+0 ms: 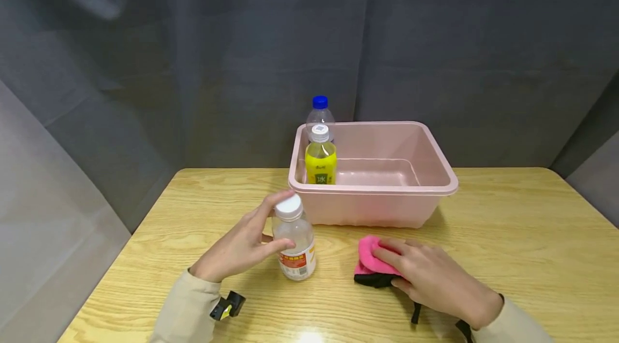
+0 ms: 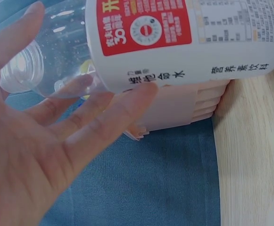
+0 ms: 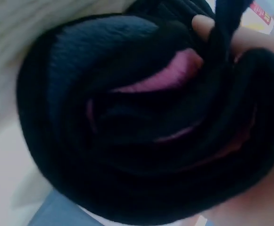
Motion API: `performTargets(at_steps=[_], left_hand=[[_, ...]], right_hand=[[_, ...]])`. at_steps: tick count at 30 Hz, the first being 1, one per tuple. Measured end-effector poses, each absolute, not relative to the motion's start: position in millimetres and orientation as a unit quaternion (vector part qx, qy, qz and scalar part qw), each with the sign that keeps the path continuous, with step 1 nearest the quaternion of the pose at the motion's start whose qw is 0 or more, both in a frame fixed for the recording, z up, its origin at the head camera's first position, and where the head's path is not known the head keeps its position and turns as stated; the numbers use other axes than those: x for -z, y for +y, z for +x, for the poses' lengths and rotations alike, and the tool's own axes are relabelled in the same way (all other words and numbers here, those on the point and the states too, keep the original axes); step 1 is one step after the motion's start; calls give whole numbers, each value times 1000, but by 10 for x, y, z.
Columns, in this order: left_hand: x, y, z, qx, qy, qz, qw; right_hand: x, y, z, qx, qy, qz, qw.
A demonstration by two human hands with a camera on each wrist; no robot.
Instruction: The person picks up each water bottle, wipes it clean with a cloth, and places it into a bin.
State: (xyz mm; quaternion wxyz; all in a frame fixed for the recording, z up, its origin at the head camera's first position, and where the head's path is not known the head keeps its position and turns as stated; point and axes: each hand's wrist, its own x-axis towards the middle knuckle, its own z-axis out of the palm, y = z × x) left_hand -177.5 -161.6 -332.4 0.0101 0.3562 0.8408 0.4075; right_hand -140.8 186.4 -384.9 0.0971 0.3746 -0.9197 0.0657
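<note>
A clear bottle [image 1: 294, 243] with a white cap and a red-and-white label stands on the table. My left hand [image 1: 244, 249] is around its upper part, the thumb in front and the index finger at the cap. In the left wrist view the fingers [image 2: 96, 125] look mostly straight and spread beside the bottle [image 2: 146, 61]. On the table to the right, my right hand [image 1: 427, 273] grips a rolled pink-and-black cloth [image 1: 368, 257]. Its black outer layer, pink folds and dark strap fill much of the right wrist view, where the hand is mostly hidden.
Behind the hands, a pink plastic bin [image 1: 372, 208] stands on the wooden table [image 1: 508, 235]. A bottle with yellow-green contents [image 1: 321, 163] and a clear blue-capped bottle [image 1: 320, 113] stand in its left end. A dark curtain [image 1: 271, 36] hangs behind the table.
</note>
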Motion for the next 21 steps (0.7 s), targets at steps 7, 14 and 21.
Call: performTargets(at_steps=[7, 14, 21], left_hand=[[3331, -1599, -1777, -402, 843, 358, 8], [3330, -1597, -1776, -399, 844, 359, 5], [3346, -1598, -1771, -406, 842, 354, 8]], right_hand=[[3614, 1926, -1418, -103, -917, 358, 142], [3282, 2131, -1664, -142, -870, 314, 351], [3238, 2388, -1829, -150, -887, 235, 368]])
